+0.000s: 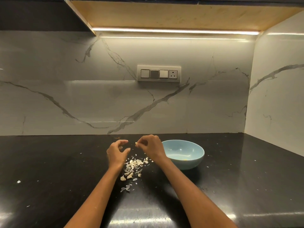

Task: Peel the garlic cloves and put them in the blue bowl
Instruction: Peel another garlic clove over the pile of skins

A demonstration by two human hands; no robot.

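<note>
While right grip [148,146] pinched a garlic clove [136,143], left grip [118,151] hung loosely curled, empty, just beside. Peeling step; blue bowl [189,159] right of it, next drop there.

Black glossy tabletop [49,170] w/ white marble-veined backsplash [65,96] behind. Switch panel [159,73] w/ socket at center wall. Lit LED strip [174,30] under wood cabinet [164,15].
</note>
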